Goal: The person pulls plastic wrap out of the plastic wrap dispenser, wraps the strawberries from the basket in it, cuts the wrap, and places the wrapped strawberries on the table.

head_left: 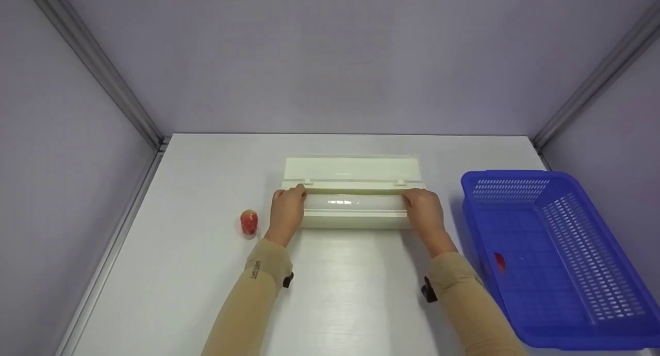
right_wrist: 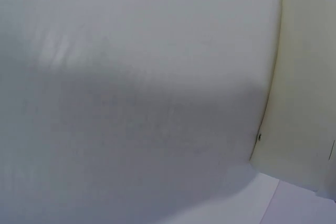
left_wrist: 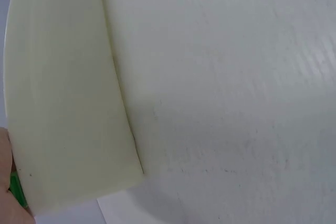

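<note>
A cream cling film dispenser (head_left: 356,221) lies on the white table with its lid (head_left: 352,168) folded back. In its trough sits a shiny whitish roll of film (head_left: 343,201). My left hand (head_left: 287,209) grips the dispenser's left end, and my right hand (head_left: 424,210) grips the right end; thumbs and fingertips are partly hidden at the edges. In the left wrist view, a small green part (left_wrist: 17,189) shows beside the fingers at the dispenser's end. The right wrist view shows the dispenser's smooth side (right_wrist: 302,103), but no fingers clearly.
Left of my left hand lies a small glossy red fruit (head_left: 249,223) with a yellowish end. A blue plastic basket (head_left: 536,327) stands at the right, with a bit of a red thing (head_left: 499,262) showing at its left side. Grey walls (head_left: 340,62) enclose the table.
</note>
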The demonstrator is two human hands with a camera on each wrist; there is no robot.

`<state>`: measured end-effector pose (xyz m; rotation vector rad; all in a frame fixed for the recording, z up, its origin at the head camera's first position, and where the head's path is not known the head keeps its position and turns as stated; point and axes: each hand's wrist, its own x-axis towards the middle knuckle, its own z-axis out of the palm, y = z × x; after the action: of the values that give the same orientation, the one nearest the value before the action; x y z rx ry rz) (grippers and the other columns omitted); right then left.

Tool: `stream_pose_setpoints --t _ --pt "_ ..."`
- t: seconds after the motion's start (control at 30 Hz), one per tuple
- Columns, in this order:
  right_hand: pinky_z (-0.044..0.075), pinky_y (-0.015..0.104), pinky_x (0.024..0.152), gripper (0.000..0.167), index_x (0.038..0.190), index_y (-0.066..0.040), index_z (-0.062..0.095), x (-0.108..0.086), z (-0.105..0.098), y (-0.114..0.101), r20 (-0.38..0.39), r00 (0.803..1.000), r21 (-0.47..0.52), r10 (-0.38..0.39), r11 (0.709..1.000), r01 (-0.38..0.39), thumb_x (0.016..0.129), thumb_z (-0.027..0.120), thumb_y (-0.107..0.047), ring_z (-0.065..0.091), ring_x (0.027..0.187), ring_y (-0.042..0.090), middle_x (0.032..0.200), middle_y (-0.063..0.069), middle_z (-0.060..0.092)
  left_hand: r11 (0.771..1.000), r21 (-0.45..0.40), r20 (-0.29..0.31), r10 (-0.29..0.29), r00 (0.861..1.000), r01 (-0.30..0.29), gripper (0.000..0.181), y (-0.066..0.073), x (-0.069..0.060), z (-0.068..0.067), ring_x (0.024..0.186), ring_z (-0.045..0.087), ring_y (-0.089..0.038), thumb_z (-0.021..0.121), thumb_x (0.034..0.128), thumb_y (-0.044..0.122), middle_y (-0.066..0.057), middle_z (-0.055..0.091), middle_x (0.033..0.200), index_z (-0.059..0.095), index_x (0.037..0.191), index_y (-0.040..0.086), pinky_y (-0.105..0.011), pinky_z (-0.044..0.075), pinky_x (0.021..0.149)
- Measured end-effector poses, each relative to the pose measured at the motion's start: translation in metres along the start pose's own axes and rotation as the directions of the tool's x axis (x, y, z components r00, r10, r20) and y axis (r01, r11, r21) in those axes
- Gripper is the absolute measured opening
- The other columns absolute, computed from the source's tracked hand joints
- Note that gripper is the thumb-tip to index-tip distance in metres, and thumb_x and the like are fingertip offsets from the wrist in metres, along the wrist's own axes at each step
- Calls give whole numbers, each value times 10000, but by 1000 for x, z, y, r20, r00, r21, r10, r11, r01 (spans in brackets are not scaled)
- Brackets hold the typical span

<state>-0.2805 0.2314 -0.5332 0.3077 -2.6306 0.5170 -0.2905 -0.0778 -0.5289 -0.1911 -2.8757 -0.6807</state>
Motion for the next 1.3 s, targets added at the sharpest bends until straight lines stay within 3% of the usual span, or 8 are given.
stream_pose_setpoints --t 0.1,0.2,0.33,0.47,0.7,0.93,1.1,1.3 --pt "503 452 727 74 803 -20 686 0 -1 5 -23 998 1 -56 998 56 803 631 30 655 765 311 799 130 704 1000 -10 -24 0 1000 0 107 1 0 -2 858 648 -258 568 905 145 -82 711 900 629 949 68 -379 423 953" --pt "522 439 740 90 863 -29 712 0 -4 8 -8 998 0 -57 998 57 811 645 4 664 795 309 836 129 712 1000 -10 -51 2 999 -3 120 1 0 -3 813 636 -280 571 904 156 -86 711 866 637 943 63 -383 480 857" --pt "530 434 772 129 936 -55 727 0 -9 9 38 999 14 13 1000 -13 834 650 -70 669 864 313 911 123 717 1000 -1 -64 6 998 -7 137 0 0 -5 760 653 -282 566 909 183 -91 710 848 639 961 79 -397 527 695" --pt "514 451 813 153 962 -67 728 3 -15 8 76 990 84 121 988 -127 847 633 -103 663 915 324 956 127 714 1000 -24 -52 -6 999 5 137 -1 0 -11 735 671 -268 568 909 195 -95 714 864 629 971 89 -401 528 635" --pt "504 440 882 180 977 -17 715 10 -23 9 136 953 274 272 914 -300 863 579 -44 642 1003 327 1009 161 696 995 -100 -29 -17 999 14 116 -2 2 -20 788 665 -247 550 920 166 -82 701 871 621 950 80 -394 524 681" --pt "521 438 837 159 962 24 702 13 -33 5 114 955 329 274 896 -297 866 579 -10 656 935 325 972 183 698 987 -158 -27 -11 1000 7 115 -1 0 -31 820 664 -239 548 923 155 -67 703 899 622 969 79 -386 528 715" --pt "539 380 758 153 965 17 701 16 -42 1 102 947 386 305 865 -320 869 589 -20 659 839 289 952 181 700 976 -216 -26 -9 1000 3 123 2 0 -41 863 666 -239 555 918 147 -79 704 947 620 992 72 -372 534 736" --pt "507 271 712 150 958 12 704 21 -54 -3 98 940 413 327 846 -337 873 584 -19 630 795 232 924 176 700 941 -338 -25 -18 1000 8 128 6 0 -51 907 661 -225 550 916 105 -101 701 989 603 1007 32 -348 537 762"
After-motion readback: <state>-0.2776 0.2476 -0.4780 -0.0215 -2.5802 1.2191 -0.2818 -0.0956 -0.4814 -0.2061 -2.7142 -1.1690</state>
